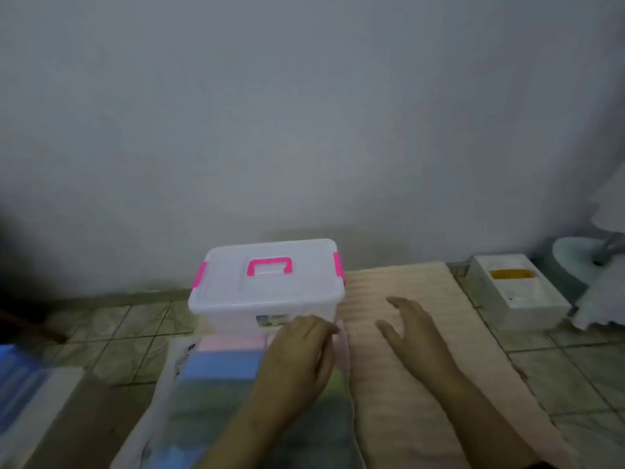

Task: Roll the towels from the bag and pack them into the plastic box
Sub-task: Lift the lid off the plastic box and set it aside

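Here, lower centre: your left hand (301,353) rests flat on the bag (216,377); right hand (412,330) hovers open, holding nothing. Towel (406,384) looks soft, limp; pinch its near edge.

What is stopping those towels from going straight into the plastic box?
The plastic box has its lid on, with pink latches at both ends, so it blocks the way in. The folded towels also sit inside a clear bag under the left hand.
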